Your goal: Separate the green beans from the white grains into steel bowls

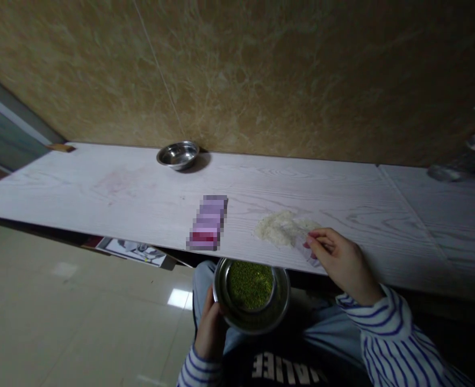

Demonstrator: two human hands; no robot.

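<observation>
My left hand is closed on the rim of a steel bowl, held over my lap just below the table's front edge. Small green beans, like mung beans, lie in it, inside what looks like a smaller bowl's rim. On the table, a loose heap of white grains, like rice, is spread out. At the heap's right side, my right hand pinches a thin piece of clear plastic; whether it is a bag or a sheet I cannot tell.
A purple, blurred-out flat object lies left of the grains. Farther back, a shiny steel bowl stands near the wall. A clear bottle lies at the far right of the white table. Below the edge, a printed box sticks out.
</observation>
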